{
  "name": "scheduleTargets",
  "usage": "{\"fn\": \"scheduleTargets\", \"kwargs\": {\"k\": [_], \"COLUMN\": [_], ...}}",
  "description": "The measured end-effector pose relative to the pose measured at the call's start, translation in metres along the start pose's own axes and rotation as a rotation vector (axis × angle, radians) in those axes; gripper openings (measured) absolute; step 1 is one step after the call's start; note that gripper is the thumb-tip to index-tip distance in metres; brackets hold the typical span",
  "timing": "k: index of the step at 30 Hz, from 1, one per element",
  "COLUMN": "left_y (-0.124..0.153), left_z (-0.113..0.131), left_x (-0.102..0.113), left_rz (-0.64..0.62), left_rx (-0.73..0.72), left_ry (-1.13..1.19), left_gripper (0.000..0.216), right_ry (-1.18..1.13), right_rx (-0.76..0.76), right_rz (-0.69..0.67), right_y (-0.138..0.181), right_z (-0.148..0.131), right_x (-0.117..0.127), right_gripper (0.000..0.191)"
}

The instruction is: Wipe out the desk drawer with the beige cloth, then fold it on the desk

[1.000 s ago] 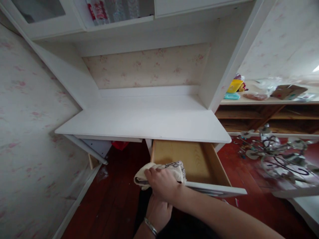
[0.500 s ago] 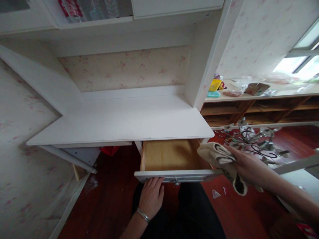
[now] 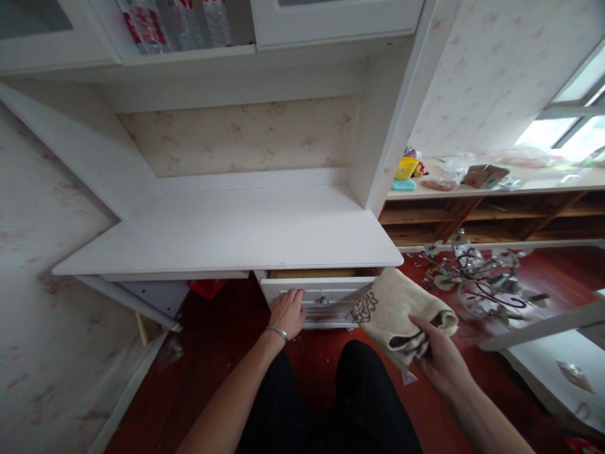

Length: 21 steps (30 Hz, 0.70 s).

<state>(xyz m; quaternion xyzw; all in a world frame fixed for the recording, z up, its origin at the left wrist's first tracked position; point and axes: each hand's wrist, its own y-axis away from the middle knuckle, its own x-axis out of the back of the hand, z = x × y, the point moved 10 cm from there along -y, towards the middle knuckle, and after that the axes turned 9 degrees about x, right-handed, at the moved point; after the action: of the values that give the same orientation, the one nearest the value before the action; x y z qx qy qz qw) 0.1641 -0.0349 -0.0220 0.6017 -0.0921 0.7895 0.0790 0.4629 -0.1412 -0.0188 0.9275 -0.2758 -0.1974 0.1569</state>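
A white desk [image 3: 236, 236] stands against the wall, and its wooden drawer [image 3: 326, 296] is nearly closed, only a thin strip of the inside showing. My left hand [image 3: 287, 312], with a bracelet on the wrist, presses flat on the drawer's white front at its left end. My right hand [image 3: 437, 356] is closed on a folded beige cloth [image 3: 394, 309] with a dark pattern, held in the air just right of the drawer and in front of it.
A metal chandelier [image 3: 482, 280] lies on the red wood floor to the right. Behind it runs a low wooden shelf unit [image 3: 491, 217] with a yellow item, bags and a cardboard box on top. Bottles stand on the upper shelf [image 3: 174, 25]. My dark-clothed legs are below.
The drawer went from wide open to nearly closed under my left hand. My right hand lifted the cloth off the drawer and carried it to the right, then lower.
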Motion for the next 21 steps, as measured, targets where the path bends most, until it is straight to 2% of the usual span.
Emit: {"fn": "scheduleTargets", "kwargs": {"k": [7, 12, 14, 17, 19, 21], "left_y": [-0.055, -0.048, -0.04, -0.038, -0.044, -0.054], "left_z": [-0.013, -0.006, -0.006, -0.021, -0.046, -0.09], "left_x": [-0.009, 0.003, 0.02, 0.068, 0.108, 0.141], "left_rz": [-0.102, -0.057, 0.004, 0.168, 0.302, 0.403], "left_rx": [0.033, -0.04, -0.087, -0.101, -0.046, 0.128], "left_ry": [-0.07, -0.101, -0.14, -0.18, -0.207, -0.252], "left_gripper": [0.053, 0.041, 0.033, 0.031, 0.034, 0.037], "right_ry": [-0.405, -0.463, -0.463, -0.46, -0.459, -0.454], "right_rx": [-0.223, -0.258, -0.241, -0.211, -0.195, -0.177], "right_rz": [0.101, 0.146, 0.175, 0.211, 0.22, 0.214], "right_y": [-0.004, -0.033, -0.054, -0.085, -0.104, -0.12], "right_z": [0.082, 0.123, 0.131, 0.135, 0.134, 0.131], "right_x": [-0.016, -0.032, -0.04, -0.058, -0.074, -0.09], "right_gripper": [0.035, 0.024, 0.02, 0.017, 0.016, 0.015]}}
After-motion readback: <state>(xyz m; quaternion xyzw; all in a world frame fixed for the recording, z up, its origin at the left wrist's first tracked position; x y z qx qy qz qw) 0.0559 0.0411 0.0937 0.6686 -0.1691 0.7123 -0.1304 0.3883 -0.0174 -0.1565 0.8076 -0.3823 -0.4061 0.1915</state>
